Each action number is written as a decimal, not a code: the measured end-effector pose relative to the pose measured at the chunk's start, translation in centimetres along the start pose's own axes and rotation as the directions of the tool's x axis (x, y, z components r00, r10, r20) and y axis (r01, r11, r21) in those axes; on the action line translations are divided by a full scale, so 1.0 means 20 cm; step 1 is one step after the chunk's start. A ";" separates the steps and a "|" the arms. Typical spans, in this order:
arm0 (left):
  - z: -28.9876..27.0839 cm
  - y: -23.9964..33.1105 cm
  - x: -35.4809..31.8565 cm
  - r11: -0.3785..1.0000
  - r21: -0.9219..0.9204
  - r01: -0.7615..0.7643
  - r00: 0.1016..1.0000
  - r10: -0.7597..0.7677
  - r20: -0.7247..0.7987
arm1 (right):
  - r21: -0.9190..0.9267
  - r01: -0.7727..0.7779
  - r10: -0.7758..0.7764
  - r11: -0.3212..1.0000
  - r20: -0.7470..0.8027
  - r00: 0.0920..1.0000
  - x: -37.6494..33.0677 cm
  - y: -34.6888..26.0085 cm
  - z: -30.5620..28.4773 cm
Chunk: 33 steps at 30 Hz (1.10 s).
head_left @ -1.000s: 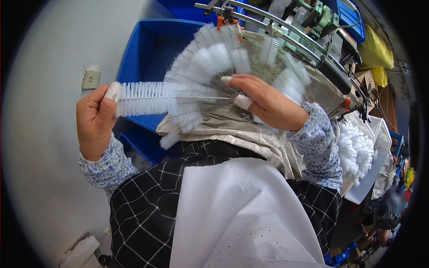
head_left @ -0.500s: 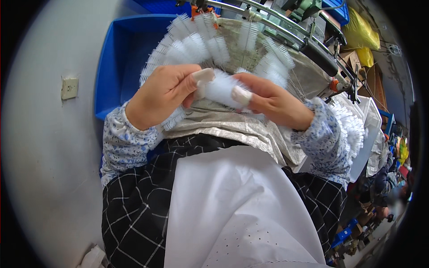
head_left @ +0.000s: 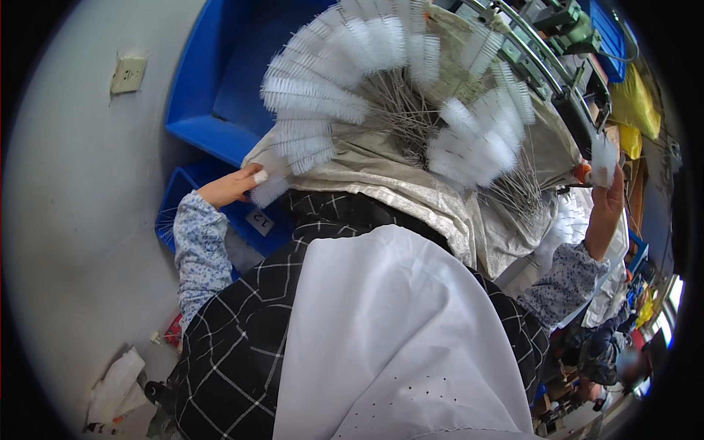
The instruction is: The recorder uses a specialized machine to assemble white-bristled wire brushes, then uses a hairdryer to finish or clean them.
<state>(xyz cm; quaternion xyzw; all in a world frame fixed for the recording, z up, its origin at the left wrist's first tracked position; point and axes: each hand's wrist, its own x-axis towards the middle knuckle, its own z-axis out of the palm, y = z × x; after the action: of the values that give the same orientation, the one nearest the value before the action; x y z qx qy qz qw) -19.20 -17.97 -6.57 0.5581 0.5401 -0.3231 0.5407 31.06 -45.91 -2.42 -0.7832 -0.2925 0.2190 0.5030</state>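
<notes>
Pale wall (head_left: 81, 213); hands (head_left: 229, 188) well apart at white brushes (head_left: 604, 155).

From the wearer's head, one wide fisheye view looks steeply down, smooth white cloth (head_left: 396, 315) near at six o'clock, white-bristled wire-stemmed brushes (head_left: 315, 100) toward twelve.

Here's white on the brushes (head_left: 315, 99), blue on the bin (head_left: 196, 92), blue florals across 2 pale sleeves (head_left: 199, 249), white grid on black cloth (head_left: 242, 330)!

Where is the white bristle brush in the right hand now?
In the head view, the brush is at right, above the right hand, beside a black cylinder.
</notes>
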 end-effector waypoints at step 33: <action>-0.18 0.65 -0.87 0.758 0.319 -0.569 0.697 0.650 -0.302 | -0.755 0.016 -0.278 0.656 -0.222 0.934 0.66 0.17 0.11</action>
<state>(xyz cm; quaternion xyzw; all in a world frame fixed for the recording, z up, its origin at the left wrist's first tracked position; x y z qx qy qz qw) -11.28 -16.77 13.86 0.8105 0.3852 -0.0576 0.4374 40.07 -36.58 -7.01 -0.9172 -0.3342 -0.0905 0.1973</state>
